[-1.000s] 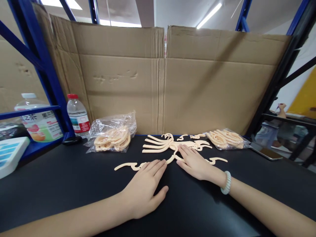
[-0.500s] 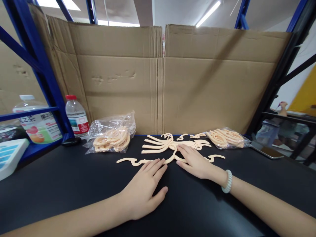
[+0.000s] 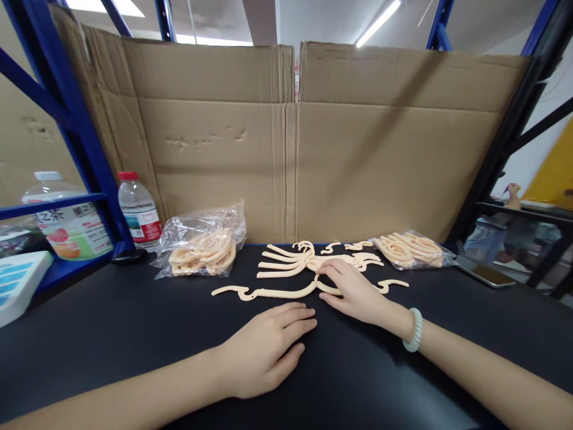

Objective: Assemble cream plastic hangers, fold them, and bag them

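Note:
Several cream curved flat pieces [image 3: 286,261] lie joined in a fan shape on the black table [image 3: 111,322]. A long cream wavy strip [image 3: 264,292] stretches left from them. My left hand [image 3: 264,349] rests flat on the table just in front of that strip, fingers apart, holding nothing. My right hand [image 3: 351,289], with a pale bead bracelet [image 3: 412,329] at the wrist, lies on the middle of the pieces with its fingertips curled onto them. A small wavy piece [image 3: 391,285] lies just right of that hand.
Two clear bags of cream pieces lie at the back, one on the left [image 3: 203,246] and one on the right [image 3: 414,251]. Cardboard sheets [image 3: 295,143] wall off the back. A water bottle [image 3: 138,210], a blue rack [image 3: 76,119] and a phone [image 3: 486,273] flank the table.
My left hand has drawn back toward me off the long strip, which now lies fully uncovered. My right hand has curled its fingertips onto the joined pieces.

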The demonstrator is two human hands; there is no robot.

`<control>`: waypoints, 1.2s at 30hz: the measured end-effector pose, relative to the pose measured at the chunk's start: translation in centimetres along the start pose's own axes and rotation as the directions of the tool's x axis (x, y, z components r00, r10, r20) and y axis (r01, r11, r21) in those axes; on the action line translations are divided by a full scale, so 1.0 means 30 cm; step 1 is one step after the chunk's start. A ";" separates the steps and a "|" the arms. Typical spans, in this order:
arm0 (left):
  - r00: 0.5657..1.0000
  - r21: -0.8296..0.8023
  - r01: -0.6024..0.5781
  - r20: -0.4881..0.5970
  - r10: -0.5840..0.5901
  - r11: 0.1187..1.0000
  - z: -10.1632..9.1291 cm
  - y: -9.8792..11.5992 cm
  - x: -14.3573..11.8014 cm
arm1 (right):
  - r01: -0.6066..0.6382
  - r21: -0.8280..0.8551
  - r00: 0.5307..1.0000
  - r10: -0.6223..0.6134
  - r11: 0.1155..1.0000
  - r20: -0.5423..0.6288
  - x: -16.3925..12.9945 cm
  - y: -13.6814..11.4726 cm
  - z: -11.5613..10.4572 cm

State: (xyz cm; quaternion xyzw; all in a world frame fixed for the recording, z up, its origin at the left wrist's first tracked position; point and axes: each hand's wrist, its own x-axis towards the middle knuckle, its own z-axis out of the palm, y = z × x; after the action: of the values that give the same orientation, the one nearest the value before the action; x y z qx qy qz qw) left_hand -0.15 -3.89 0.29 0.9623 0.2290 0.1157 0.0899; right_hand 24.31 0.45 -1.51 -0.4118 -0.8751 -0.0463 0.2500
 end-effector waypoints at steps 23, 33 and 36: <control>0.998 0.021 0.049 -0.046 -0.048 0.999 0.014 -0.015 -0.011 | 0.145 0.089 0.968 -0.160 0.985 0.193 -0.004 -0.049 -0.032; 0.986 0.058 0.168 -0.004 -0.168 0.984 0.034 -0.032 -0.015 | 0.125 0.090 0.973 -0.140 0.988 0.183 -0.005 -0.045 -0.035; 0.985 0.080 0.171 -0.019 -0.170 0.982 0.038 -0.032 -0.017 | 0.122 0.105 0.972 -0.140 0.987 0.187 -0.003 -0.049 -0.039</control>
State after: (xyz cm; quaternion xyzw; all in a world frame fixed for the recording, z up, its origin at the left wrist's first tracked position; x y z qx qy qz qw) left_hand -0.69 -3.43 -1.10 0.9413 0.3158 0.1038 0.0590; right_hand 23.74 -0.90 -0.34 -0.3436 -0.9217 0.0181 0.1791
